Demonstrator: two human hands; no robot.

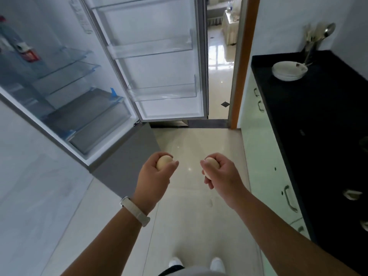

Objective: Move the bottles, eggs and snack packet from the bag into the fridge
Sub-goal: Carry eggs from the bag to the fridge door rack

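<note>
My left hand [154, 176] grips a pale brown egg [163, 161] over the tiled floor. My right hand [220, 174] holds another egg [211, 163], and a second one seems to sit lower in the palm. The fridge [83, 108] stands open at the left, with glass shelves and a drawer at the bottom. Its door [159, 66] swings out ahead of me and carries three clear, empty door bins. A bottle with a red label [22, 50] stands inside the fridge at the far left. The bag is out of view.
A black counter [318, 116] over pale green cabinets [266, 156] runs along the right, with stacked white plates [288, 70] and a utensil holder [316, 42] at its far end. Beyond the fridge door is a doorway with an orange frame [239, 76].
</note>
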